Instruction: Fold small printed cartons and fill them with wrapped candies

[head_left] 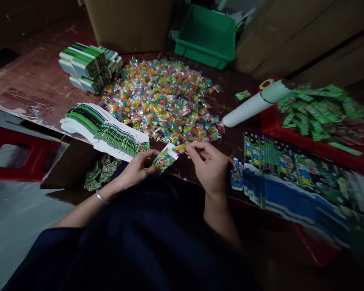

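Observation:
My left hand (141, 167) is closed around a small printed candy box (164, 160), whose white flap stands up at its open top. Between the thumb and fingers of my right hand (210, 163) is a small clear packet of coloured candies (180, 148), right at the box's mouth. A big heap of similar candy packets (166, 97) lies on the table just beyond both hands. Left of the heap, a fanned row of flat green-and-white boxes (106, 129) reaches almost to my left hand.
Bundled boxes (81, 62) are stacked at the back left, near a green bin (206, 36). A white-and-green cylinder (255, 105) leans by a red tray (269, 121) of green packets. Printed sheets (297, 178) lie right. Below the table edge, a carton (69, 169) holds filled boxes.

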Motion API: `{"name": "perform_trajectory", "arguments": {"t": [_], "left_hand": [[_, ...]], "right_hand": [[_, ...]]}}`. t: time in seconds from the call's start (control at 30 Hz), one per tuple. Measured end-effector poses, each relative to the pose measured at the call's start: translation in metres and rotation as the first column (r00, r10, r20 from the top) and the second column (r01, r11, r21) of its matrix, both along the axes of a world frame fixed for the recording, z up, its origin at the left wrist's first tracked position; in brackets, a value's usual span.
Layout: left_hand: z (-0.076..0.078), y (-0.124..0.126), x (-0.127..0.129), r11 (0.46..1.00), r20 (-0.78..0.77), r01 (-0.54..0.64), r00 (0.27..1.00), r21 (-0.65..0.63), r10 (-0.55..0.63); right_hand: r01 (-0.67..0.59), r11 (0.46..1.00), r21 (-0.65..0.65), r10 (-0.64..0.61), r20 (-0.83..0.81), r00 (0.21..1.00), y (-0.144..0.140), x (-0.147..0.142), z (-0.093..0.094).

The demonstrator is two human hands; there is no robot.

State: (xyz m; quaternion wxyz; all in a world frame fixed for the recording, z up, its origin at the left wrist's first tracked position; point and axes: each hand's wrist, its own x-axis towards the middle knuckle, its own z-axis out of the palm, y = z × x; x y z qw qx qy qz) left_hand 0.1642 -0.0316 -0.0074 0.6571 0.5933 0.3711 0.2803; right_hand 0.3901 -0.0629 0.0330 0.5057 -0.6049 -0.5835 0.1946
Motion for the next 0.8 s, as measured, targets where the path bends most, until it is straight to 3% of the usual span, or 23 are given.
{"name": "perform_trajectory", "arguments": {"t": [0.1, 0.2, 0.33, 0.43, 0.6, 0.8], "left_hand": [[0.005, -0.002, 0.002, 0.998, -0.02, 0.017, 1.0, 0.054, -0.016], [0.005, -0.005, 0.005, 0.999, 0.017, -0.012, 1.0, 0.045, 0.011], [0.001, -0.009, 0.01, 0.988, 0.222, -0.125, 0.965, -0.086, 0.141], [0.0, -0.01, 0.009, 0.979, 0.307, -0.186, 0.929, -0.089, 0.204], [0.003, -0.009, 0.006, 0.98, 0.291, -0.193, 0.936, -0.043, 0.197], [0.004, -0.01, 0.006, 0.997, 0.276, -0.061, 0.959, -0.046, 0.071]], "right_hand": [[-0.096, 0.995, -0.039, 0.101, 0.123, 0.987, 0.003, -0.009, -0.002], [-0.157, 0.987, 0.008, 0.151, 0.234, 0.96, 0.007, -0.016, -0.006], [-0.275, 0.961, 0.007, 0.268, 0.205, 0.941, 0.006, -0.019, -0.01], [-0.351, 0.933, -0.078, 0.359, 0.126, 0.925, 0.003, -0.019, -0.017], [-0.258, 0.965, -0.04, 0.25, -0.142, 0.958, -0.005, -0.026, -0.037], [-0.157, 0.987, 0.036, 0.16, -0.117, 0.98, -0.008, -0.037, -0.047]]}}
